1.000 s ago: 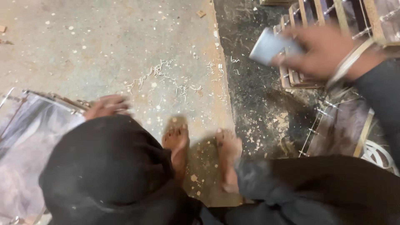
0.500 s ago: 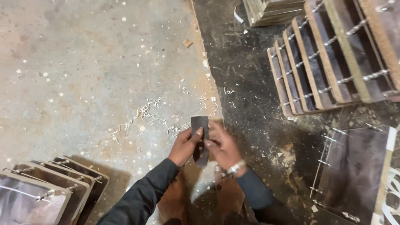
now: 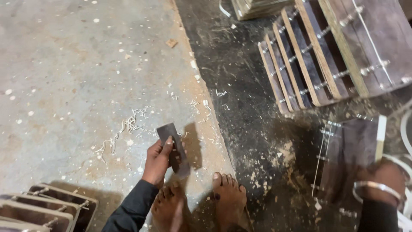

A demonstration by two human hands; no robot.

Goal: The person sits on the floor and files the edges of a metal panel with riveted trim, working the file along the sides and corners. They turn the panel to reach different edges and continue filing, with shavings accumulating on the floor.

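Left hand point(image 3: 157, 160) pinching flat dark blade point(image 3: 173, 149) upright, ready; right hand point(image 3: 383, 180) closing on plywood panel point(image 3: 346, 157), steadying it.

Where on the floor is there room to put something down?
The pale concrete floor up and left of the left hand is open, with only wood shavings. It is crowded by the leaning boards on the right, the stacked frames bottom left, and around the right hand.
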